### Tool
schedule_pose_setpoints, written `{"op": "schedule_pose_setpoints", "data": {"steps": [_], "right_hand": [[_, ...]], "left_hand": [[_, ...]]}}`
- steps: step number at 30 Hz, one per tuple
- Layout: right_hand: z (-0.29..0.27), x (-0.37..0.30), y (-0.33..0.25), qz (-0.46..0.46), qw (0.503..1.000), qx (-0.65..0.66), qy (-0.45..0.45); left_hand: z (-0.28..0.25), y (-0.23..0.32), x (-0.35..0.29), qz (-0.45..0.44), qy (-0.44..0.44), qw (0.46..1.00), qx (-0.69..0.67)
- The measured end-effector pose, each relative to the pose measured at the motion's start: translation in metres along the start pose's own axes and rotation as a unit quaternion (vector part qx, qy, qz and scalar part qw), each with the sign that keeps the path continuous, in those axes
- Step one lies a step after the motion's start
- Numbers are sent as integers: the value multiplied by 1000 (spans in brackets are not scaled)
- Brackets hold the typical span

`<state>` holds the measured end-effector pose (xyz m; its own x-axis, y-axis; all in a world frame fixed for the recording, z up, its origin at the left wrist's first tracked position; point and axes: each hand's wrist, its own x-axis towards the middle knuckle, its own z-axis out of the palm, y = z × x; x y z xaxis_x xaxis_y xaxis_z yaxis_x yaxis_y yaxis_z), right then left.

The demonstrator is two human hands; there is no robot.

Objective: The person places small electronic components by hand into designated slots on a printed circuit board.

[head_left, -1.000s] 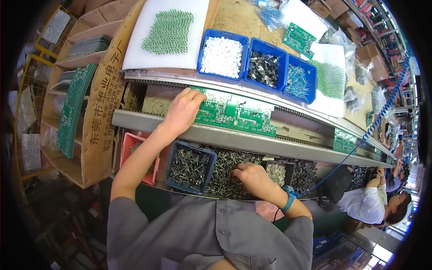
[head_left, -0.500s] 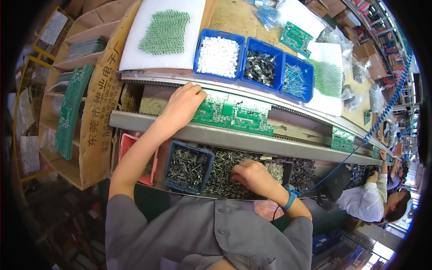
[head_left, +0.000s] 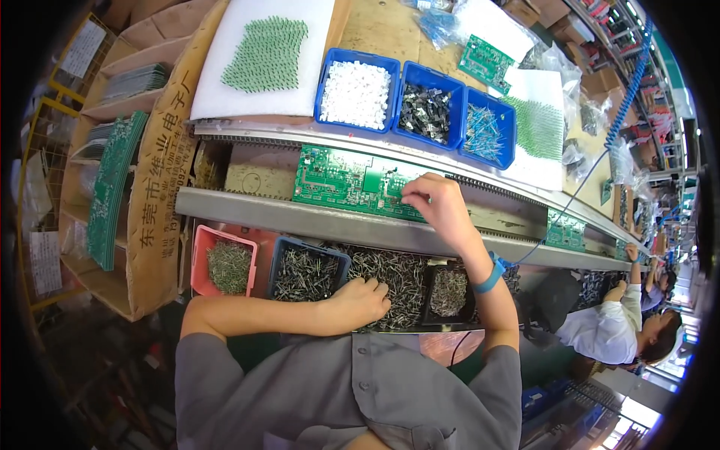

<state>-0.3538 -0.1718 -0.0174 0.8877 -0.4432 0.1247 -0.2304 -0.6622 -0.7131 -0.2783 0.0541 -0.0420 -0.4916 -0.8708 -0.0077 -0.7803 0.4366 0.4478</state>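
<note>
My right hand (head_left: 439,204) is over the right part of a green circuit board (head_left: 341,176) that sits between the two rails. Its thumb and fingers are pinched together at the board's surface; whatever they hold is too small to make out. My left hand (head_left: 358,304) rests on the near edge of a heap of small dark leaded components (head_left: 397,270). Its fingers are curled down among the parts, and their tips are partly hidden. Beside that hand stands a dark blue bin (head_left: 347,264) of similar dark parts.
Nearby are a pink bin (head_left: 199,262) and a black bin (head_left: 427,309) of small parts. Behind the rail stand blue bins (head_left: 400,90) of white, black and blue-leaded components. A divided cardboard box (head_left: 161,172) holds boards at left. A co-worker (head_left: 607,330) sits at right.
My left hand has left the board and come down to the component heap. My right hand has risen from the heap to the board's right part. The pink bin shows more fully.
</note>
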Motion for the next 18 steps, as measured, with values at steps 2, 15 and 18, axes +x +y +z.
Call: {"op": "schedule_pose_setpoints", "data": {"steps": [2,15,18], "right_hand": [[0,6,2,-1,1000,-2,7],[8,13,18,-111,980,-165,29],[9,11,18,-103,979,-178,8]], "left_hand": [[5,2,1,-17,7,1000,15],[1,-5,-1,-28,-8,999,-37],[-6,-4,-2,-42,-20,998,-49]]}}
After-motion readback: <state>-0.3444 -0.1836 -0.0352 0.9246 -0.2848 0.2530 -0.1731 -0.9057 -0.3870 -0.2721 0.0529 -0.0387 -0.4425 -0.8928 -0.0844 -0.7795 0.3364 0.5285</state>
